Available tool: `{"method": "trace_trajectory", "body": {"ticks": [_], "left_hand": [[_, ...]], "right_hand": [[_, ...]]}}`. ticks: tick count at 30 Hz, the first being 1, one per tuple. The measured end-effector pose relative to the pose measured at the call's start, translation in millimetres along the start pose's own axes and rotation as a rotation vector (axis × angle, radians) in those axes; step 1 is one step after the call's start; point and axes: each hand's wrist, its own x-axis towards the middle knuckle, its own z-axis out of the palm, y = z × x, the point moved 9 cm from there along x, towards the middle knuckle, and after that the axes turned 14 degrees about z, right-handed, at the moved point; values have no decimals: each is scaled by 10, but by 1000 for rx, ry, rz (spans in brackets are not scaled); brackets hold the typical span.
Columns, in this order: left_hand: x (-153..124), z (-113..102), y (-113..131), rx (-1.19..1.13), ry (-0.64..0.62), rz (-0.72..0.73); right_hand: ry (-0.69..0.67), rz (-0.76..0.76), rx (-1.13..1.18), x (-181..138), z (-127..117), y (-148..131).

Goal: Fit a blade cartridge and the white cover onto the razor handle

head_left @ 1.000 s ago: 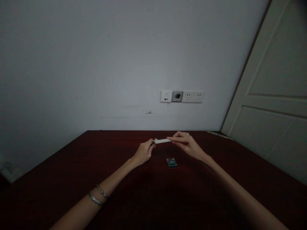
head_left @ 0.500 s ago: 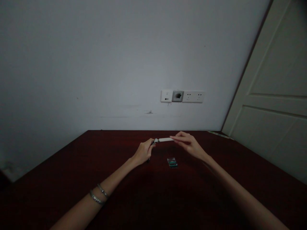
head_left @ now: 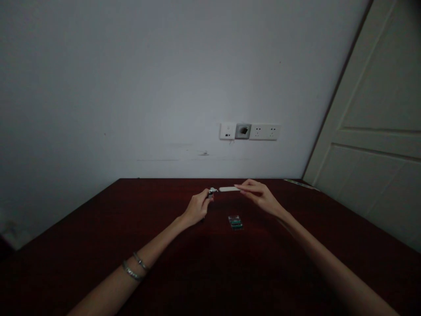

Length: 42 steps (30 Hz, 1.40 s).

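Observation:
My left hand (head_left: 196,208) is closed around a small silver-headed tool (head_left: 212,192). Most of it is hidden in my fingers, and a dark end shows just below them; its exact kind is unclear. My right hand (head_left: 259,195) pinches a flat white stick (head_left: 228,189) with a rounded end, held level and pointing left. A narrow gap separates the stick's tip from the silver head. Below and between my hands, a small clear case (head_left: 235,222) with green contents lies on the dark red table (head_left: 158,245).
Behind the table rises a pale wall (head_left: 158,87) with a row of sockets (head_left: 263,131). A panelled white door (head_left: 375,131) stands to the right. On the table's far right edge lies a thin printed strip (head_left: 301,184).
The white stick has come slightly away from the silver head, opening a small gap. My left hand has tilted the tool a little; both grips remain.

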Motion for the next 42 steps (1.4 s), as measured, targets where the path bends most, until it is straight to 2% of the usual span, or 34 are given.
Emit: {"method": "trace_trajectory", "body": {"ticks": [5,10,13,16,19,23,26,30,36,42], "left_hand": [[-3,37,22,8,-10,18],[18,0,59,-30,8,14],[13,15,57,-24,-2,1],[6,49,62,-6,-23,6],[24,22,74,17,-23,24],[53,-65,49,64,-7,19],[52,-67,37,65,-13,9],[53,-14,73,43,-55,12],[79,-63,81,-2,-23,13],[52,34,73,-37,-44,0]], "right_hand": [[-15,-34,-47,0,113,-125],[-7,20,24,3,36,27],[16,19,23,1,-11,6],[2,-3,24,-2,65,-71],[-15,-4,36,-4,125,-30],[43,11,47,0,15,83],[69,-2,25,4,-18,8],[46,-36,-34,-5,58,-91],[68,2,0,-23,-55,99],[45,-41,-79,-14,57,-80]]}}
